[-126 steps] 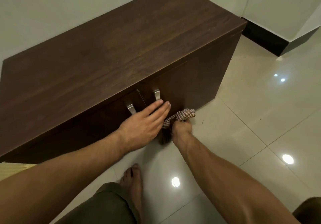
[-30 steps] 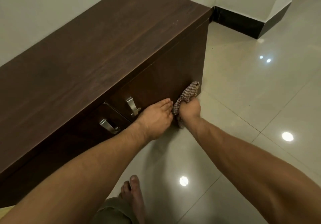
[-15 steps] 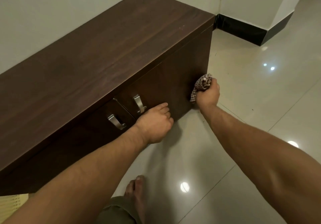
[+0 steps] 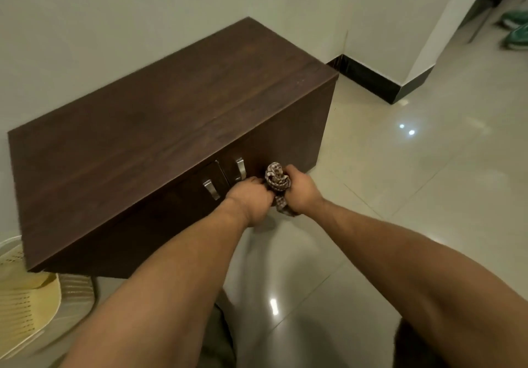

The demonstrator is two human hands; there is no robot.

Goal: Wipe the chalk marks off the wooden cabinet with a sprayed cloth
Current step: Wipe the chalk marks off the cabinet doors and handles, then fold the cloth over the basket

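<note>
A low dark wooden cabinet (image 4: pixel 160 139) stands against the white wall, with two metal handles (image 4: pixel 240 167) on its front doors. I see no chalk marks on its top or front. A bunched checked cloth (image 4: pixel 276 180) is held in front of the right door, just below the handles. My right hand (image 4: pixel 301 193) grips it from the right. My left hand (image 4: pixel 251 200) closes on it from the left, fingers curled into the fabric. Both hands sit close together, a little off the cabinet's front.
Glossy beige floor tiles (image 4: pixel 414 184) spread to the right and toward me. A pale yellow perforated plastic basket (image 4: pixel 25 299) lies at the lower left beside the cabinet. A dark skirting (image 4: pixel 368 80) runs along the walls. Green shoes (image 4: pixel 515 29) lie at the far right.
My right hand drew the cloth back from the cabinet's right front edge toward the middle. My left hand left the door and closed on the cloth. The view pulled back and up.
</note>
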